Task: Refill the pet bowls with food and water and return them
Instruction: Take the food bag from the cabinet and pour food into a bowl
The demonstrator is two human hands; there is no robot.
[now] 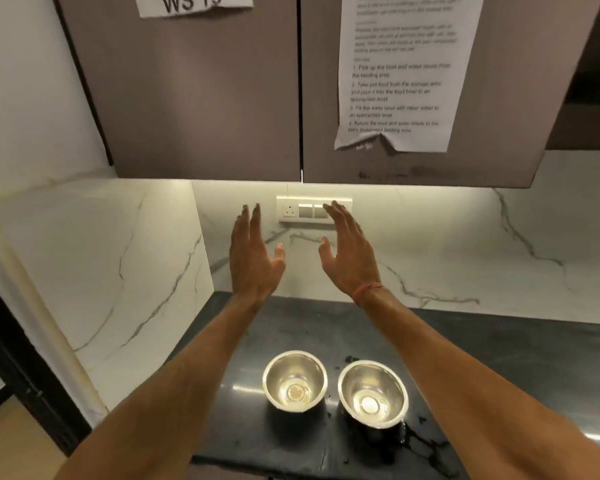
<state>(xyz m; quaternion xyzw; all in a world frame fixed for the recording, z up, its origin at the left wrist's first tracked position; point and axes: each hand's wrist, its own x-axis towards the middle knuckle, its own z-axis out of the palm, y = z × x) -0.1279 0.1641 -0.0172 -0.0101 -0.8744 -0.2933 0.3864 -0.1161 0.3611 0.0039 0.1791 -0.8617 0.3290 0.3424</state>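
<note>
Two small steel bowls stand side by side on the dark counter (499, 358), the left bowl (294, 381) and the right bowl (372, 393); both look empty and shiny inside. My left hand (253, 254) and my right hand (350, 251) are raised well above and beyond the bowls, in front of the marble backsplash, palms facing each other with fingers straight. Neither hand holds or touches anything. A red thread circles my right wrist.
Brown wall cabinets (205, 98) hang overhead with a printed instruction sheet (399, 71) taped to the right door. A white socket and switch plate (305, 209) sits on the backsplash behind my hands. A marble side wall (101, 265) bounds the counter on the left.
</note>
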